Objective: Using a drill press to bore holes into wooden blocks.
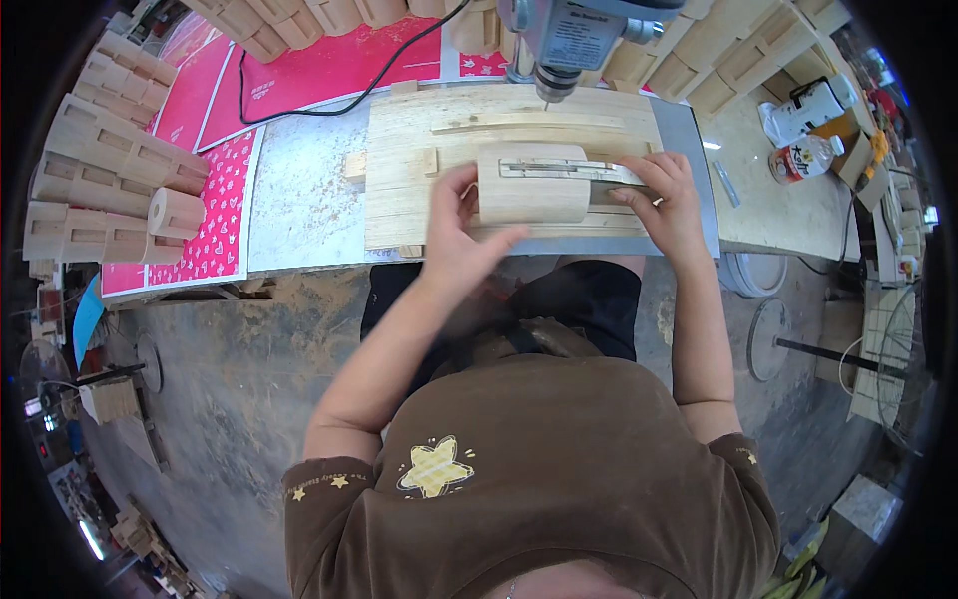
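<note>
A pale wooden cylinder (534, 205) lies on its side on a wooden board (399, 215), under the drill press chuck (555, 85). Along its top rests a narrow slotted strip (544, 170), metallic at its right end. My right hand (664, 200) pinches that end between thumb and fingers. At the cylinder's left end is my left hand (459, 230), slightly blurred, its fingers curved against the wood. Its thumb stretches out along the near side, apart from the fingers. The drill bit (546, 106) hangs beyond the cylinder, not touching it.
Stacks of similar wooden cylinders (120, 150) stand at left, with more along the back. A black cable (349, 100) crosses pink printed sheets (215, 220). At right are a bottle (803, 160), a white container (808, 110) and a marker-like stick (725, 184). Thin wooden strips (529, 122) lie on the board.
</note>
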`<move>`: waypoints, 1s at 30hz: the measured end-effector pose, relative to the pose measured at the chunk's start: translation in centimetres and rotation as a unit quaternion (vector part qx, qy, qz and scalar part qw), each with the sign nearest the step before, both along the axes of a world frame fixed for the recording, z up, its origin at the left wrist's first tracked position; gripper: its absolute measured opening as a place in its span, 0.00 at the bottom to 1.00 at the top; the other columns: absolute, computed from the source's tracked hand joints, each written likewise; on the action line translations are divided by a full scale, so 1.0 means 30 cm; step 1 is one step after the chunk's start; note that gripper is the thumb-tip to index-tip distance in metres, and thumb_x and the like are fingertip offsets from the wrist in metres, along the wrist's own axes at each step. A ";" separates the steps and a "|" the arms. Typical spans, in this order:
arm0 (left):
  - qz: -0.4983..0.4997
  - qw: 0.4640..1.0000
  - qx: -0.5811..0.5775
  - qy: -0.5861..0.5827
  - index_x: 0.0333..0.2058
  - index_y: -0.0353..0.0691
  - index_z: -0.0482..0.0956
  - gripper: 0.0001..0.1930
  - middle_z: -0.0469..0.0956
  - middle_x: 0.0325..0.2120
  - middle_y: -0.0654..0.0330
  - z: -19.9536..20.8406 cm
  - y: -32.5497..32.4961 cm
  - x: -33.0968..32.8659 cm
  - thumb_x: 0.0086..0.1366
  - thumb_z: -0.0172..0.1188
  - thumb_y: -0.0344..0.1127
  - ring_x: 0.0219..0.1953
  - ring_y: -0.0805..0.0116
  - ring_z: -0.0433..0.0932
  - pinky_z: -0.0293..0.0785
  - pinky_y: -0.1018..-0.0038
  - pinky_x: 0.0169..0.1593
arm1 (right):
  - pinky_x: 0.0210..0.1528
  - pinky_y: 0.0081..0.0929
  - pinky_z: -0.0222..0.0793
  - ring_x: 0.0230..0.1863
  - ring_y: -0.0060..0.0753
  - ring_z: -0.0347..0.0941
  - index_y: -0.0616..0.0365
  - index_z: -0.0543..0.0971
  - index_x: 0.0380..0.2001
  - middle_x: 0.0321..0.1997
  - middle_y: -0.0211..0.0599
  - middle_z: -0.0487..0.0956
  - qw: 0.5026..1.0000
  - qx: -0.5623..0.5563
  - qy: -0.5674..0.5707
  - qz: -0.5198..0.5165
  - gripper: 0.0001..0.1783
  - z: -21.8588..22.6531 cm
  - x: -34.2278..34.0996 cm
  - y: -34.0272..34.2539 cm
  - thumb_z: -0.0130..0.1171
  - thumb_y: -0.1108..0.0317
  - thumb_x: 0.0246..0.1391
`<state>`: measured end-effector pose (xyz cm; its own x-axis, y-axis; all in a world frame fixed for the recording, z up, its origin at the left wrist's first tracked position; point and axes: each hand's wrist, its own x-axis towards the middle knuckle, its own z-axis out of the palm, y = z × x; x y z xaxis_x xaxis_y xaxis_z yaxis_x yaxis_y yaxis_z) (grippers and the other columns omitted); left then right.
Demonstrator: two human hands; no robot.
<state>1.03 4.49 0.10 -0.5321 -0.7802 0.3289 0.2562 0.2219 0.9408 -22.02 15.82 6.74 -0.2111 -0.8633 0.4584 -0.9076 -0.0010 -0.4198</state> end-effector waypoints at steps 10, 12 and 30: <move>0.169 0.906 -0.286 -0.262 0.48 0.36 0.72 0.36 0.71 0.43 0.57 0.002 -0.074 -0.065 0.36 0.73 0.39 0.48 0.60 0.67 0.55 0.57 0.55 | 0.44 0.31 0.65 0.41 0.40 0.70 0.55 0.78 0.41 0.38 0.35 0.78 0.996 -0.035 0.024 -0.076 0.20 -0.031 -0.093 -0.137 0.67 0.69 0.39; 0.149 0.911 -0.272 -0.273 0.47 0.36 0.74 0.35 0.72 0.42 0.58 -0.004 -0.127 -0.069 0.36 0.73 0.40 0.47 0.60 0.67 0.55 0.58 0.54 | 0.44 0.31 0.65 0.42 0.40 0.70 0.55 0.78 0.41 0.39 0.35 0.78 0.997 -0.026 0.011 -0.071 0.21 -0.031 -0.094 -0.152 0.67 0.69 0.39; 0.145 0.869 -0.333 -0.335 0.44 0.48 0.78 0.27 0.71 0.25 0.68 0.000 -0.204 0.000 0.42 0.70 0.43 0.35 0.66 0.68 0.54 0.64 0.44 | 0.35 0.27 0.65 0.32 0.27 0.71 0.64 0.76 0.33 0.27 0.34 0.77 0.951 -0.279 -0.127 -0.032 0.14 0.591 -0.120 -0.372 0.48 0.63 0.58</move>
